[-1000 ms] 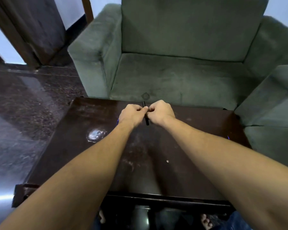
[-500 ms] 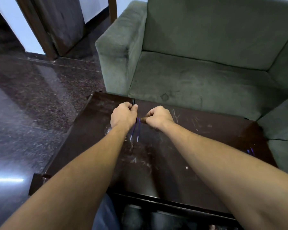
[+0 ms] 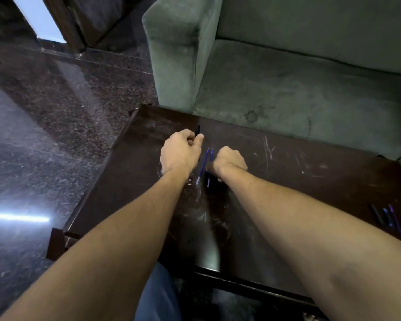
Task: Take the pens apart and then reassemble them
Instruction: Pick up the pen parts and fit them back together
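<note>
My left hand (image 3: pixel 180 152) is closed around a black pen barrel (image 3: pixel 197 130), whose end sticks up past my fingers. My right hand (image 3: pixel 228 161) is a fist just to its right, a small gap between them. Its thumb pinches a thin blue refill (image 3: pixel 211 153) that lies along the dark wooden table (image 3: pixel 287 172). A second blue refill (image 3: pixel 202 166) lies loose on the table between my hands, almost parallel to the first. Whatever else my right fist holds is hidden.
Three more pens or pen parts, black, blue and purple (image 3: pixel 388 218), lie near the table's right edge. A green sofa (image 3: pixel 287 84) stands right behind the table. Polished dark stone floor (image 3: pixel 56 135) lies beyond the table's left edge.
My hands, joined on the black pen a second ago, have drawn apart. The left keeps the black barrel; the right has come down beside the loose refill. The view has swung left.
</note>
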